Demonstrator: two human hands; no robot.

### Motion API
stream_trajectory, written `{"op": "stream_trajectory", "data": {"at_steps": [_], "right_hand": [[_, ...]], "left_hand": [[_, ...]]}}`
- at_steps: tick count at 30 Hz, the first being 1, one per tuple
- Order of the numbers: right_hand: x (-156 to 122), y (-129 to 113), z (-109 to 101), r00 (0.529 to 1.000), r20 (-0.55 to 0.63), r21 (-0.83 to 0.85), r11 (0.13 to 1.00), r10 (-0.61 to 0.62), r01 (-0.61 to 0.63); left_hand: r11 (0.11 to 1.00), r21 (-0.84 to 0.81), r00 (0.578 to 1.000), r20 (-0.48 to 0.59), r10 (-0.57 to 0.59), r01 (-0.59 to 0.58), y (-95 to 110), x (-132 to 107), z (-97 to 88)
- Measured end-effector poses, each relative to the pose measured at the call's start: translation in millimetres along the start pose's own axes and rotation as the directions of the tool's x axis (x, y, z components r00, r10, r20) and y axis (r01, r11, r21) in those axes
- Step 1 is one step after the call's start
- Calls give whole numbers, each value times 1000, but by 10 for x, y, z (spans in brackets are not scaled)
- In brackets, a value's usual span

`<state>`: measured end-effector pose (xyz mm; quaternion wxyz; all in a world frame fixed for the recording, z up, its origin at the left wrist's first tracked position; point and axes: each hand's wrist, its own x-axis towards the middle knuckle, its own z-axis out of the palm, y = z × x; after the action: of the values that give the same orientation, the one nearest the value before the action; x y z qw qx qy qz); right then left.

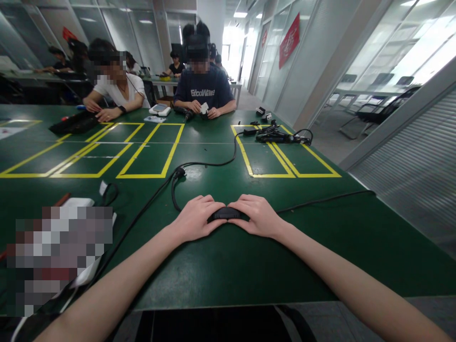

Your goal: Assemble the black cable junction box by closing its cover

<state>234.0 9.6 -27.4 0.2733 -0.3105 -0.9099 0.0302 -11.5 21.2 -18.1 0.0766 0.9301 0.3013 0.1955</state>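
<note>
Close to the table's front edge, both my hands grip a black power adapter [227, 213] low over the green table top. My left hand [195, 216] is closed around its left end, thumb and fingers curled onto it. The right end sits in my right hand [257, 216], also closed. Most of the adapter is hidden by my fingers; only its dark middle shows. A black cord [174, 194] leads from beside my left hand up to a black plug [180, 172]. Another black cord [329, 199] runs out rightward from behind my right hand.
A long black cable [210, 164] crosses the table toward a bundle of black cables [278, 135]. Yellow tape rectangles [272, 175] mark the top. White items, partly blurred out, lie at left by a white box [78, 202]. Two people [203, 90] [117, 90] work opposite.
</note>
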Motion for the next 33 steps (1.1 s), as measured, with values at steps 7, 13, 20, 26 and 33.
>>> {"op": "stream_trajectory", "data": {"at_steps": [7,13,20,26,33], "right_hand": [[5,3,-9,999,-36,-2,1000,-3,3],[-15,15,-21,1000,11,45,999,6,-6],[-6,-31,-50,995,14,137,985,101,-102],[11,-53,-153,892,344,549,707,294,-445],[22,-86,-209,858,358,679,529,368,-510]], "left_hand": [[1000,19,1000,-16,-13,13,-18,18,21],[1000,14,999,-27,-27,28,-3,-2,31],[999,30,999,-48,22,-21,17,-9,27],[978,116,981,-68,182,-174,26,15,-7],[975,141,978,-93,185,-171,47,49,14]]}}
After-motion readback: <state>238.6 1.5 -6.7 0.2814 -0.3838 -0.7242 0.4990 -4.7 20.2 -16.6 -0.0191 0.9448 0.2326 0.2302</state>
